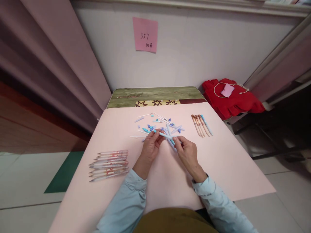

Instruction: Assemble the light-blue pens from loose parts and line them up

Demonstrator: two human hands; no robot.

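Note:
Between my hands, a light blue pen barrel [164, 135] is held level above the table. My left hand [152, 144] pinches its left end between thumb and fingers. At its right end, the thumb and fingers of my right hand [186, 149] are closed on it. Just beyond my hands lies a loose pile of pen parts: pale purple barrels [176, 129], small blue pieces [145, 130] and thin white refills [161, 117]. Some of the pile is hidden behind my hands.
A row of clear-barrelled pens [109, 164] lies at the left on the pink table cover [167, 181]. To the right are several brown-topped pens [198, 125] and a blue pen [206, 125]. A red cloth [230, 100] with a white cable sits beyond the table's right edge.

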